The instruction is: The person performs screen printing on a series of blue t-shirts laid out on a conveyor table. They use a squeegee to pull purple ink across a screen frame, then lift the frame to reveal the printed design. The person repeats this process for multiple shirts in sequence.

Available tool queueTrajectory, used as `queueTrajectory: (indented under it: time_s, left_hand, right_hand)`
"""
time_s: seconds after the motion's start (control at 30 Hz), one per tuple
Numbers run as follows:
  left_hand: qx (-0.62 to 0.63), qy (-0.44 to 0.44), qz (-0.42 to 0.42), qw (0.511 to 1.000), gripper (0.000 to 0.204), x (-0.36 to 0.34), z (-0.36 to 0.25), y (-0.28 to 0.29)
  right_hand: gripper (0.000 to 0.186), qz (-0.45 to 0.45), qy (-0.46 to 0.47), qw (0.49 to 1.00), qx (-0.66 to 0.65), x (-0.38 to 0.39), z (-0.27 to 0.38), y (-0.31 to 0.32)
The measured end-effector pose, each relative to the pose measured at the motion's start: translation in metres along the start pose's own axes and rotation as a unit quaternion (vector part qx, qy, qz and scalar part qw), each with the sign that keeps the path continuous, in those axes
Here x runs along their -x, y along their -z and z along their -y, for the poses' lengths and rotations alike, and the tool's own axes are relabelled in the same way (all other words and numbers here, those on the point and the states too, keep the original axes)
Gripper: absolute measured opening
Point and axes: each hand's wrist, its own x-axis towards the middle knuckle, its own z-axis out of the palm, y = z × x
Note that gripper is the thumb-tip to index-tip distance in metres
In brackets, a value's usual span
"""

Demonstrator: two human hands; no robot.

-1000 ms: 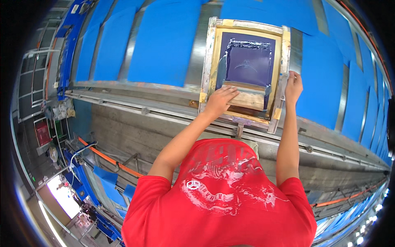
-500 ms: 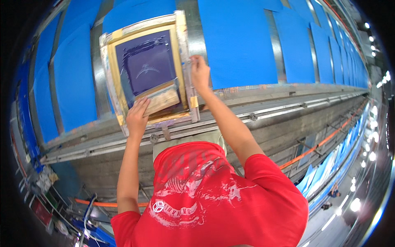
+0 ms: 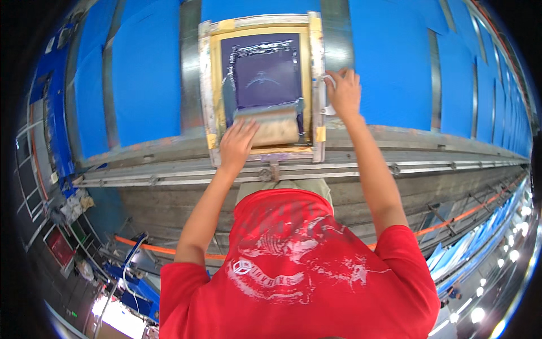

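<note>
A metal-edged printing screen frame [image 3: 204,85] with yellow tape and a dark purple mesh [image 3: 265,70] lies flat on a blue panel. Across the mesh's near end sits a wooden squeegee [image 3: 274,125]. My left hand [image 3: 237,144] grips the squeegee's left end. My right hand [image 3: 342,90] is closed over the frame's right rail, with something small and white under its fingers. My red shirt fills the lower part of the view.
Blue fabric panels [image 3: 144,73] lie side by side along a long table, separated by grey strips. Metal rails [image 3: 395,164] run along its near edge. An orange hose [image 3: 147,246] and blue equipment [image 3: 132,277] are on the floor at the lower left.
The view has swung, so the screen frame now sits in the upper middle. Both hands keep their hold on the squeegee and the frame's right rail.
</note>
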Motion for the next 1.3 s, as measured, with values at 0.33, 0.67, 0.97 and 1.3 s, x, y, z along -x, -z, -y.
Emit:
queueTrajectory:
  time_s: [0.33, 0.67, 0.97, 1.3]
  left_hand:
    - [0.065, 0.084, 0.009, 0.994, 0.041, -0.191, 0.081, 0.029]
    - [0.077, 0.041, 0.019, 0.996, 0.057, -0.058, 0.025, 0.012]
    - [0.042, 0.074, -0.009, 0.996, 0.045, -0.16, 0.058, 0.012]
    - [0.054, 0.06, 0.007, 0.997, 0.053, -0.126, 0.054, 0.022]
  right_hand:
    - [0.048, 0.112, 0.194, 0.972, -0.075, -0.084, 0.087, -0.022]
    - [0.053, 0.082, 0.191, 0.969, -0.134, 0.065, 0.072, -0.029]
    - [0.046, -0.029, 0.166, 0.975, -0.142, -0.033, 0.083, -0.053]
    - [0.056, 0.009, 0.182, 0.975, -0.127, 0.001, 0.083, -0.032]
